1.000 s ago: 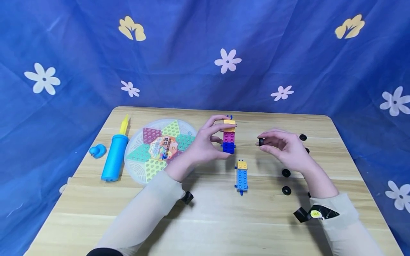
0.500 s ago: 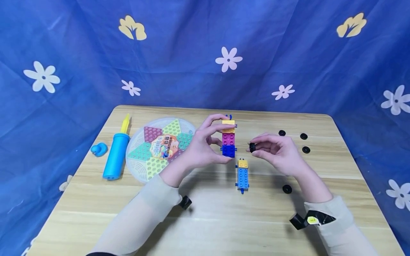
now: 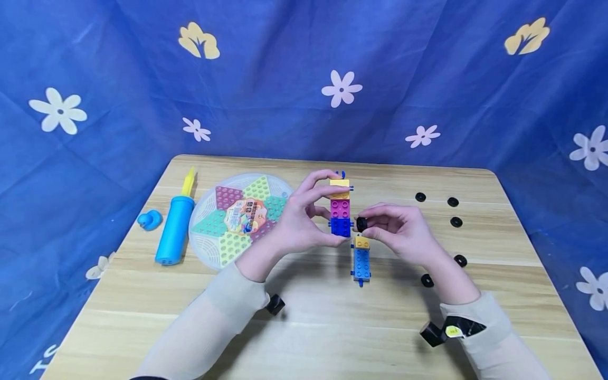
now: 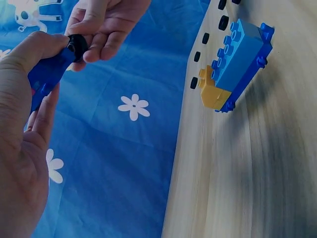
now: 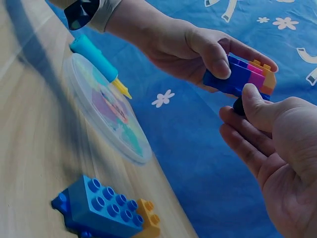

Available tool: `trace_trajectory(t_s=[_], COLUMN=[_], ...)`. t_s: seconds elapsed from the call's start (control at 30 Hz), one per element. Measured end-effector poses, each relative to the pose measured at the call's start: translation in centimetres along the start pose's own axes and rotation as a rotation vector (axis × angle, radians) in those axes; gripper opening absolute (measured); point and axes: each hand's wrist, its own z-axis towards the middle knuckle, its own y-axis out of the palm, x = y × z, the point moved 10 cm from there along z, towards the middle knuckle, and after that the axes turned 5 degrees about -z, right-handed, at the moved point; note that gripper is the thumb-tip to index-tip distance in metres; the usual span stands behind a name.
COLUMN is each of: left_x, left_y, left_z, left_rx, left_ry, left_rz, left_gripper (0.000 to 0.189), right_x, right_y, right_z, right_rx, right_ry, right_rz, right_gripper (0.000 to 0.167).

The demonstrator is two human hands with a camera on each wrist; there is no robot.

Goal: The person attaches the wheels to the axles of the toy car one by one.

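Note:
My left hand (image 3: 299, 219) grips a toy car of stacked building blocks (image 3: 340, 210), yellow, pink and dark blue, raised above the table. Fingers lie over its yellow end and the thumb is at the dark blue end. Between thumb and fingers, my right hand (image 3: 401, 232) pinches a small black wheel (image 3: 361, 224). In the left wrist view the wheel (image 4: 78, 47) is right at the dark blue base's edge; whether it sits on the axle peg cannot be told. A second block car (image 3: 362, 263), light blue and yellow with bare dark blue pegs, stands on the table below the hands.
Several black wheels (image 3: 456, 221) lie on the wooden table (image 3: 313, 338) at the right. To the left are a round Chinese checkers board (image 3: 204, 248), a blue hand pump (image 3: 173, 232) with a yellow nozzle, and a small blue rubber duck (image 3: 150, 219).
My right hand has moved left with the wheel, from well apart to the dark blue end of the held car. The left hand has kept its grip and barely shifted.

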Motion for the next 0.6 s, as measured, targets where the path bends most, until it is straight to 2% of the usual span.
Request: trace_trajectory(t_s=[0.27, 0.6], left_x=[-0.04, -0.32], left_y=[0.34, 0.4], left_z=[-0.01, -0.1], left_rx=[-0.006, -0.003], left_ry=[-0.01, -0.017], left_rz=[-0.012, -0.029], left_gripper=[0.084, 0.085], right_x=[-0.47, -0.26], right_y=[0.38, 0.54], right_z=[0.1, 0.15], right_rx=[0.005, -0.005], right_ry=[-0.026, -0.039], right_rz=[0.032, 0.02], right_gripper=[0.031, 0.033])
